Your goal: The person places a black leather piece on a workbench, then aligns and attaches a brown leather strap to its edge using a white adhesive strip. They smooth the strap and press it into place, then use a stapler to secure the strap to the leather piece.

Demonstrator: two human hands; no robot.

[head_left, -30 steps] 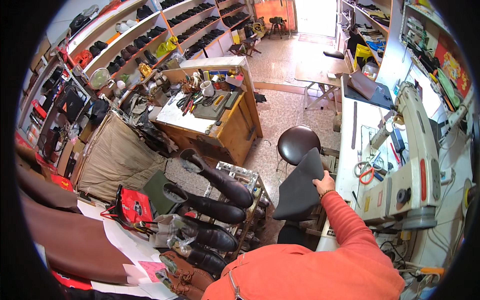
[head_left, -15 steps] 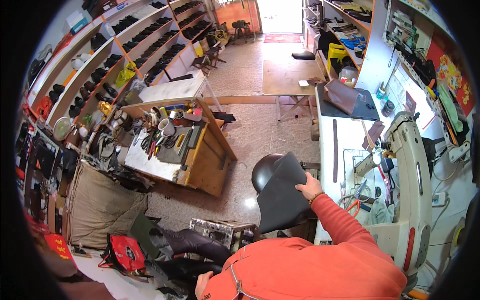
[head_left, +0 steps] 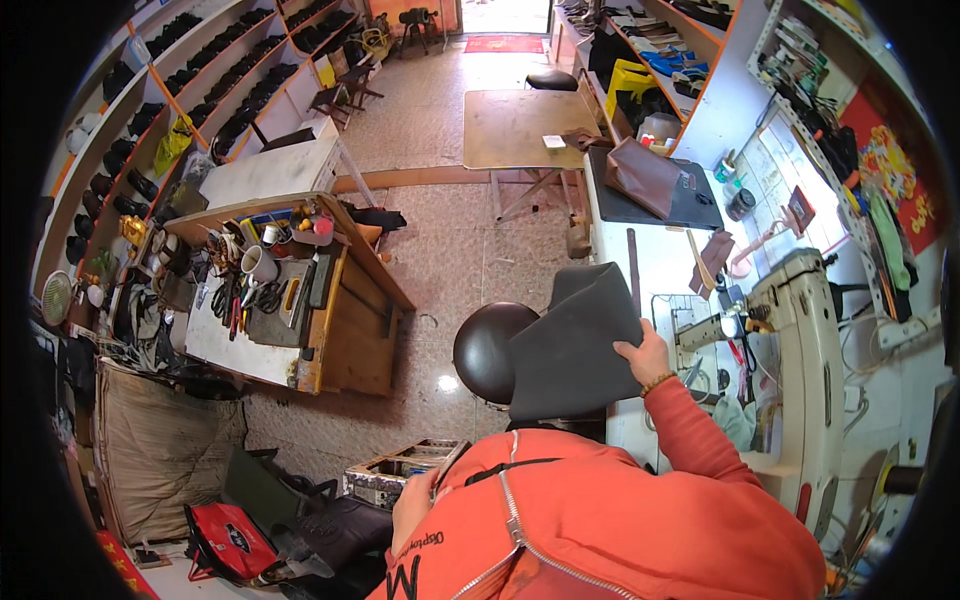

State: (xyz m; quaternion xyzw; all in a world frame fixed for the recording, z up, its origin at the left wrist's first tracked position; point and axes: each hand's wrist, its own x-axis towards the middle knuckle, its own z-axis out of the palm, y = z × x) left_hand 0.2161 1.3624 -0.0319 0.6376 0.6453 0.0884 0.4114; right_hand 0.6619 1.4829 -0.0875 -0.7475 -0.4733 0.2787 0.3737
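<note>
My right hand point(head_left: 645, 358) grips the right edge of a dark grey sheet of leather-like material point(head_left: 580, 350), thumb on top. The sheet hangs with a folded upper part, beside the worktable's left edge, and overlaps a round dark stool seat point(head_left: 495, 350). Close to my body at the lower middle is my left hand point(head_left: 410, 508). Its fingers are mostly hidden by the sleeve and jacket, so what it holds, if anything, does not show. A worn metal-framed stand point(head_left: 385, 470) lies just beyond it.
On the right, a white worktable point(head_left: 625, 240) carries a sewing machine point(head_left: 800, 340), a brown leather piece point(head_left: 640, 180) and a dark strip. A wooden bench with tools point(head_left: 330, 330) stands left. A red bag point(head_left: 228, 540) lies lower left. Shoe shelves point(head_left: 200, 90) line the left wall.
My right hand has raised the dark sheet and brought it farther right, over the table edge. My torso has turned more upright, and the whole view has shifted. My left hand stays near my body.
</note>
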